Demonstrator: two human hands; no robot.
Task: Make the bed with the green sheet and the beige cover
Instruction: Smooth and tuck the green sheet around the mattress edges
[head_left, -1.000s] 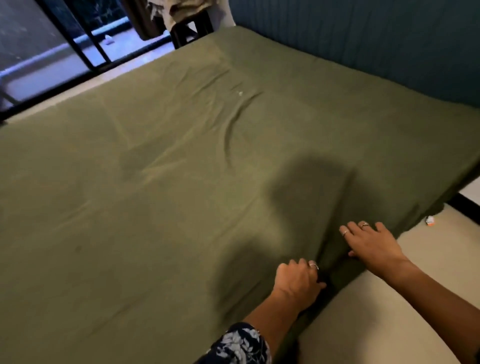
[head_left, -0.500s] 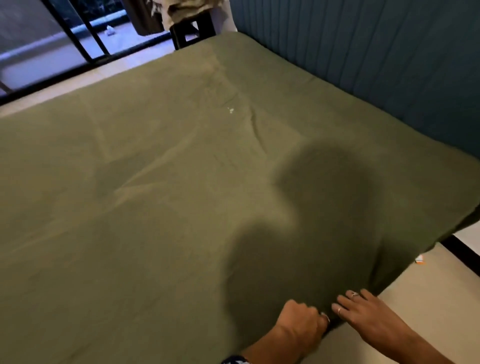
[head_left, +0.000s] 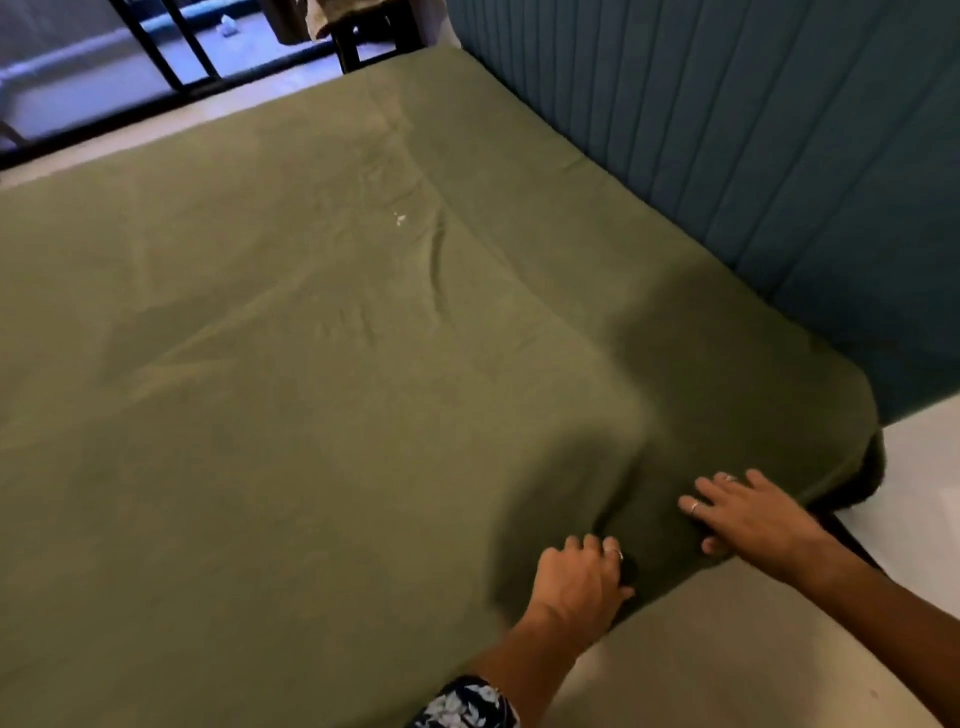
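Observation:
The green sheet (head_left: 311, 389) lies spread over nearly the whole bed, with a few creases near its middle. At the near right edge my left hand (head_left: 579, 579) has its fingers curled into a fold of the sheet and grips it. My right hand (head_left: 748, 514) lies flat beside it with straight fingers, pressing the sheet's edge down. A beige surface (head_left: 727, 660) shows bare at the lower right, where the sheet ends; I cannot tell if it is the mattress or the cover.
A teal panelled headboard (head_left: 753, 171) runs along the bed's right side. Black window bars (head_left: 156, 57) and a dark chair with cloth over it (head_left: 332, 26) stand beyond the far end. White floor (head_left: 924, 499) shows at the right.
Both hands have slid along the sheet's edge toward the bed's right corner. The view has swung right, so more headboard and the corner now show.

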